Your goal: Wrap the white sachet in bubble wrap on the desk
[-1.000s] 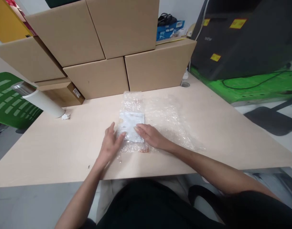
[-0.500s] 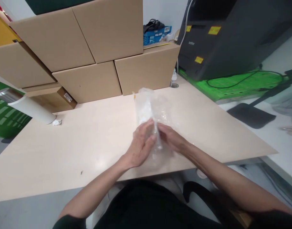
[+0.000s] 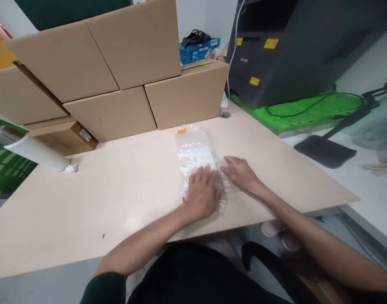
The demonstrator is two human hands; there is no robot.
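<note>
A bundle of clear bubble wrap (image 3: 195, 157) lies folded on the pale wooden table (image 3: 117, 190), with a flat item inside that I cannot make out and a small orange tape piece (image 3: 181, 131) at its far end. My left hand (image 3: 202, 192) lies flat on the near end of the bundle, fingers stretched out. My right hand (image 3: 242, 174) rests just to the right, fingers extended and touching the wrap's right edge.
Stacked cardboard boxes (image 3: 117, 84) line the back of the table. A white roll (image 3: 31, 150) and a crumpled scrap (image 3: 70, 169) lie at the left. A black printer (image 3: 291, 46) stands on a green surface (image 3: 307, 112) at the right. A blue basket (image 3: 198, 48) sits behind.
The spread bubble wrap has been folded over to the right into a narrower bundle. Both hands lifted it on edge, then laid it flat and now press on it.
</note>
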